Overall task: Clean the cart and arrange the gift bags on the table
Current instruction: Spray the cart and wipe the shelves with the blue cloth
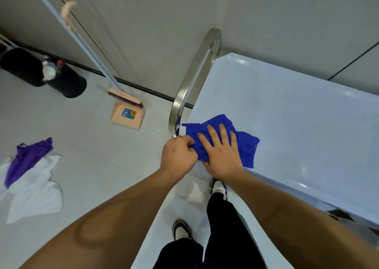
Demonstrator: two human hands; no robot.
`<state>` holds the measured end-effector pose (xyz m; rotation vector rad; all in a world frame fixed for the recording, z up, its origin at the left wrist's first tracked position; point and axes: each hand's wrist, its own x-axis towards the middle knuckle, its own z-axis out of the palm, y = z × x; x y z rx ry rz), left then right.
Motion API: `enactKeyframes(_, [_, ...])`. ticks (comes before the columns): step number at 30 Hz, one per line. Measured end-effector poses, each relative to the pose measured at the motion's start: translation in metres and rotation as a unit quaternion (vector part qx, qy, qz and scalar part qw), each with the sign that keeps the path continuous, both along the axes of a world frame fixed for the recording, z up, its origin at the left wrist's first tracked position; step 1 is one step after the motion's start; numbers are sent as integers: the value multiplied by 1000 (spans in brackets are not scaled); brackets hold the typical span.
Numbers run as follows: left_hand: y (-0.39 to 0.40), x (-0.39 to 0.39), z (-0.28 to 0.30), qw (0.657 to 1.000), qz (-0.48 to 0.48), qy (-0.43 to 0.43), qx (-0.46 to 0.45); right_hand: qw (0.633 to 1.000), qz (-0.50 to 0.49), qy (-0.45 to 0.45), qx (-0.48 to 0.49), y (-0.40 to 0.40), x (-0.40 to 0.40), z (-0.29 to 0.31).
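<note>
From the head view, you are looking down at your two bare arms reaching to the near left corner of the cart (297,114), whose pale blue top fills the right side of the scene. A blue cloth (244,143) lies crumpled on that corner, just beside the foot of the curved steel handle (190,80). Your right hand (222,156) lies flat on the cloth, fingers (211,134) spread and straight, pressing it down. Your left hand (177,156) is at the cloth's left edge with its fingers curled, pinching a fold of it at the cart's rim. This looks like the cleaning step, with the corner being wiped or the cloth being regathered. No gift bags and no tabletop are in sight, so arranging seems not yet begun. On the floor (92,145) to your left lie a white cloth (34,192) with a purple cloth (26,158) on it, a dustpan (127,115) with a broom (125,97) leaning at the wall, and two black bins (65,84). Next, you would likely need to sweep the cloth across the rest of the top, keeping flat pressure so it does not bunch.
</note>
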<state>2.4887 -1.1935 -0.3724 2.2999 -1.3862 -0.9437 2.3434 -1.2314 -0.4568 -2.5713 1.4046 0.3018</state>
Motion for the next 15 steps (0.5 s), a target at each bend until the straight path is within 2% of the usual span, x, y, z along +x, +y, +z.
enactKeyframes(5, [-20, -6, -1, 998, -51, 1, -22, 999, -31, -41, 16, -19, 3, 5])
enactKeyframes(9, [-44, -14, 1, 997, -66, 2, -30, 998, -44, -32, 32, -41, 6, 4])
enactKeyframes(15, [-98, -26, -1, 994, -106, -20, 33, 994, -102, -28, 16, -98, 22, -4])
